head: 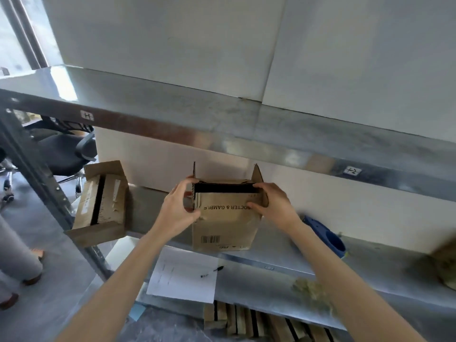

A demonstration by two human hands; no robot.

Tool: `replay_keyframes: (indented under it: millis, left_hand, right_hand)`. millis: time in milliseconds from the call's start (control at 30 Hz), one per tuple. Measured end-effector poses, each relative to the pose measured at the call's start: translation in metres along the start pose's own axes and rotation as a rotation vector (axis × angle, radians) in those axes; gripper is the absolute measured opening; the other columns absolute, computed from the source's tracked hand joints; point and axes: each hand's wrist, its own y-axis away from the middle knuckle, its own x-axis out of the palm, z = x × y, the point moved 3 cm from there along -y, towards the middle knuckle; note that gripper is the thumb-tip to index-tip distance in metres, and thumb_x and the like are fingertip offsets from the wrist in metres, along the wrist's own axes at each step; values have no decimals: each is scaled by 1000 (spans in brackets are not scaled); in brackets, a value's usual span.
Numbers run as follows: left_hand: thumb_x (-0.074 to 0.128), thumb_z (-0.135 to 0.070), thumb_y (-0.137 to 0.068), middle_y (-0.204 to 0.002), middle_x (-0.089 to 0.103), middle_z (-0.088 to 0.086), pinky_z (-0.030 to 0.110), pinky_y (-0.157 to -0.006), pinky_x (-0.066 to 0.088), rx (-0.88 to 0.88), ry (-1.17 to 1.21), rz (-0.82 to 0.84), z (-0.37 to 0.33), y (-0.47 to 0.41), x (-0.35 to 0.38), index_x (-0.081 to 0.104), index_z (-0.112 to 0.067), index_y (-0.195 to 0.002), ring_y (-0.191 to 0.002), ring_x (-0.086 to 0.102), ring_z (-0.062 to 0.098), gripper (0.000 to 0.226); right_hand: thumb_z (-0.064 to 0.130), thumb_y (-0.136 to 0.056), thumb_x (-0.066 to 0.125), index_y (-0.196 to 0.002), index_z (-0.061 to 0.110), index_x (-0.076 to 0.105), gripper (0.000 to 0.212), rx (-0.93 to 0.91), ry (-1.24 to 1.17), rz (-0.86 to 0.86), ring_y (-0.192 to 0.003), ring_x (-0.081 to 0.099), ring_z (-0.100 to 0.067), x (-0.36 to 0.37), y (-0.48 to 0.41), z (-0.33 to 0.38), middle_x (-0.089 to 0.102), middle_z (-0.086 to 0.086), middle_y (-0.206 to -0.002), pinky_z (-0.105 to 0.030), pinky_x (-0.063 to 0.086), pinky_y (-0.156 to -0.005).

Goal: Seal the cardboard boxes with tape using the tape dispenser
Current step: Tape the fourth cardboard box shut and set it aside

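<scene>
Left grip (181, 206) and right grip (274, 203) each pinch flaps of the cardboard box (224, 230). The flaps should be folded flat, edges meeting squarely, before taping.

Brown corrugated cardboard box (224, 228): matt, fluted edges exposed. Second brown cardboard box (101, 206): rough, facing torn. Grey sheet-metal shelf (382, 255): smooth, dull sheen. Blue plastic tape dispenser (323, 233): smooth. White paper sheet (182, 280): matt.
</scene>
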Motion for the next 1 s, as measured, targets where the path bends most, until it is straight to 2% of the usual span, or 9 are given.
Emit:
replay_keyframes:
  millis: [233,367,400,467,533,700,867,933,1000]
  left_hand:
    - [76,-9,-78,-138,52,-10,37,-102,49,58,47,159,-31,-14,48,42,-36,-135,-118,54,5,72]
    - [70,-13,-88,-140,48,-7,11,-77,51,58,111,149,-45,-15,61,44,-33,-132,-84,64,-9,55]
    - [70,-18,-90,-137,49,-8,9,-84,45,51,122,126,-48,-16,62,45,-32,-131,-91,63,-8,50]
    - [69,-28,-91,-133,52,-12,23,-97,37,39,156,89,-51,-19,65,49,-33,-127,-114,52,1,41]
    - [68,-35,-92,-128,55,-15,30,-99,37,9,189,63,-51,-23,66,52,-34,-121,-119,48,5,33]
    - [69,-36,-91,-118,64,-12,30,-84,47,-16,184,-21,-47,-30,70,56,-35,-109,-117,58,14,23]
    - [70,-31,-90,-123,62,-14,28,-86,43,-38,192,-14,-51,-25,70,54,-37,-110,-119,56,11,26]
    - [70,-31,-90,-125,60,-17,30,-94,42,-36,209,12,-50,-21,68,54,-37,-113,-121,53,9,29]
    - [71,-33,-90,-128,57,-21,33,-103,39,-34,215,42,-48,-15,65,53,-38,-116,-124,51,8,33]
  right_hand:
    - [32,-87,74,-132,17,56,52,68,44,-103,-104,56,-20,-35,36,-40,57,-7,-126,-24,41,-81]
    - [29,-88,73,-125,16,61,41,33,48,-129,-93,51,-11,-43,49,-50,58,0,-116,-8,34,-69]
    - [28,-89,73,-123,15,62,38,18,44,-130,-91,52,-10,-44,52,-50,59,1,-113,-5,35,-69]
    - [27,-89,73,-119,14,63,34,0,30,-130,-83,52,-4,-45,55,-50,59,4,-107,-3,36,-68]
    - [28,-90,72,-116,15,62,31,-6,7,-125,-79,50,5,-46,57,-50,58,7,-103,-3,36,-67]
    - [40,-94,63,-107,22,61,22,4,-66,-81,-86,54,6,-47,58,-49,60,15,-99,-8,38,-70]
    - [40,-102,48,-95,27,65,23,63,-212,-85,-92,60,-4,-50,53,-49,64,15,-95,-28,46,-82]
    - [36,-103,46,-101,21,69,27,72,-194,-68,-107,58,-8,-52,50,-48,63,11,-106,-27,43,-89]
    - [33,-104,46,-109,17,70,29,88,-167,-32,-133,41,-7,-52,47,-47,56,7,-126,-21,32,-94]
